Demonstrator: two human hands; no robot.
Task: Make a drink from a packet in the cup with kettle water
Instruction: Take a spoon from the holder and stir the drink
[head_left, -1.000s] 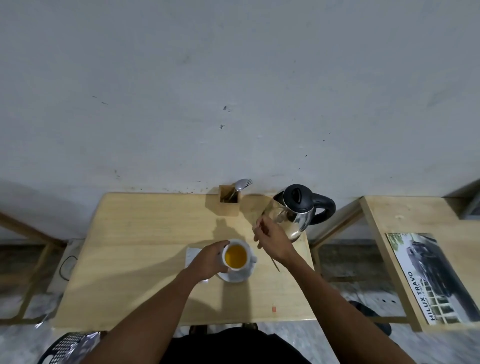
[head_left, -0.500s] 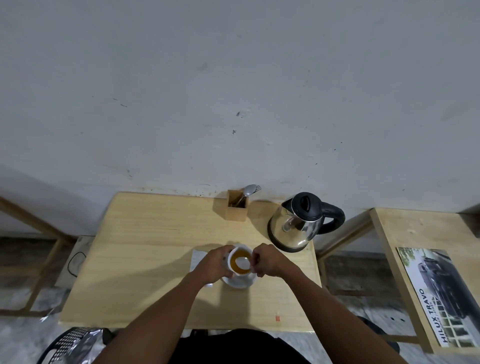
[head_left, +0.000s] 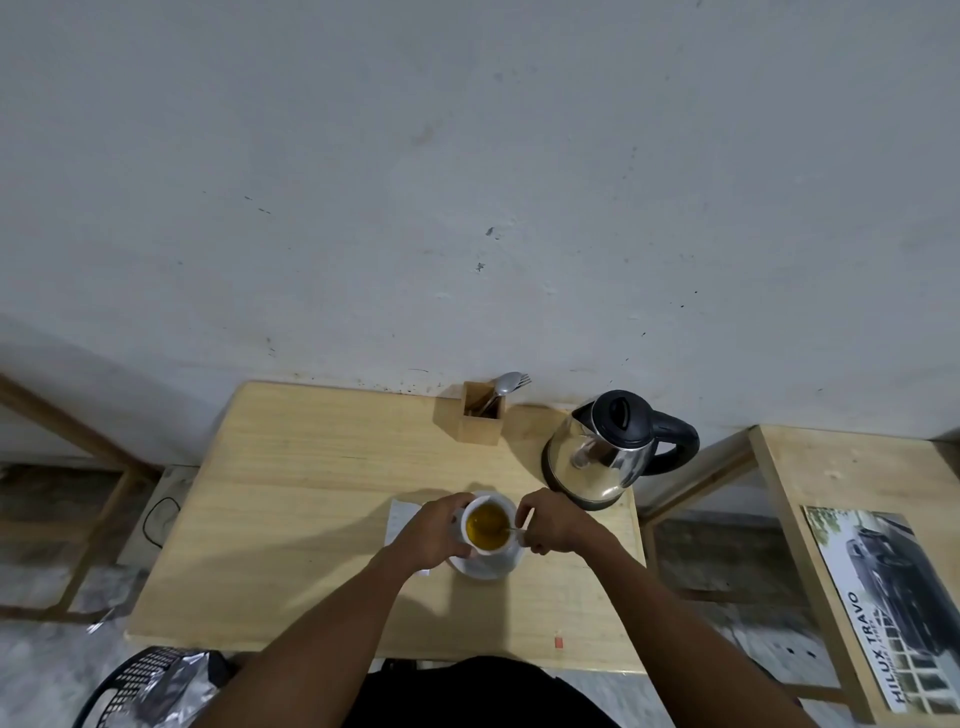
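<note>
A white cup (head_left: 487, 552) full of amber drink stands on a white saucer (head_left: 493, 567) near the middle of the wooden table (head_left: 311, 519). My left hand (head_left: 434, 535) wraps around the cup's left side. My right hand (head_left: 553, 522) pinches a thin spoon (head_left: 511, 530) whose tip dips into the drink. A white packet (head_left: 401, 519) lies flat under my left hand, partly hidden. The steel kettle (head_left: 602, 457) with black lid and handle stands at the back right of the table.
A wooden holder (head_left: 480, 415) with cutlery stands against the wall. A second table (head_left: 831, 493) on the right carries a car brochure (head_left: 893, 603). A black basket (head_left: 145, 686) with a foil bag sits on the floor at lower left.
My right hand came back from near the kettle to the cup and put the spoon into the drink. My left hand stayed on the cup.
</note>
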